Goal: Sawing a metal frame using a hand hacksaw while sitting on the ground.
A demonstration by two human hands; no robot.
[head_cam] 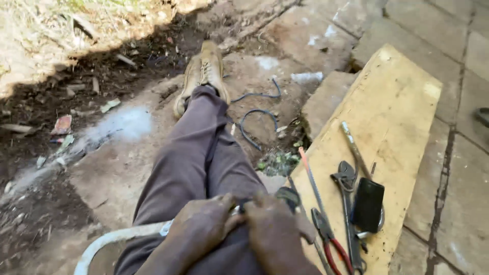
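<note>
I sit with my legs in grey trousers (204, 153) stretched out and crossed, dusty boots (202, 71) at the far end. Both hands rest together on my lap. My left hand (201, 229) is closed over a small pale piece between the hands, joined to a whitish curved tube (109, 239) running off to the lower left. My right hand (277, 234) grips the same spot, next to a dark round object (288, 195). What exactly sits between the fingers is hidden.
A wooden board (392, 102) lies to my right with red-handled pliers (328, 239), a pipe wrench (347, 203), a thin saw blade (310, 178), a metal rod (352, 145) and a black phone (368, 205). Blue cable (254, 122) lies on the dirt; paving slabs (458, 168) on the right.
</note>
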